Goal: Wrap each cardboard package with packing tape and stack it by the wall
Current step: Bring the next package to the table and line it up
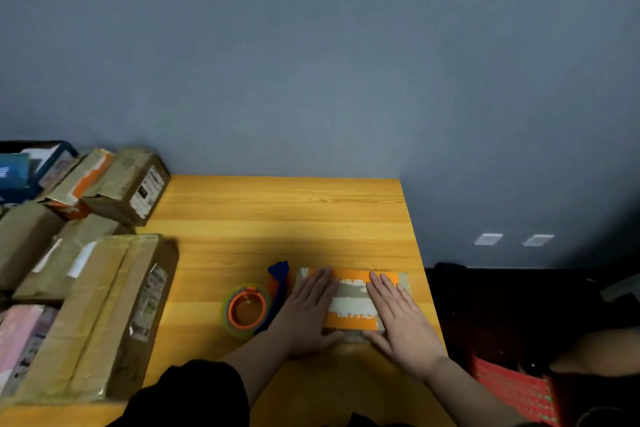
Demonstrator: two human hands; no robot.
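Both hands flat, fingers straight: left hand (304,308) and right hand (401,319) press the orange-printed package (351,302) at the table's near right; tape dispenser (254,302) idle just left, many packages (93,315) piled far left, stacking still ahead
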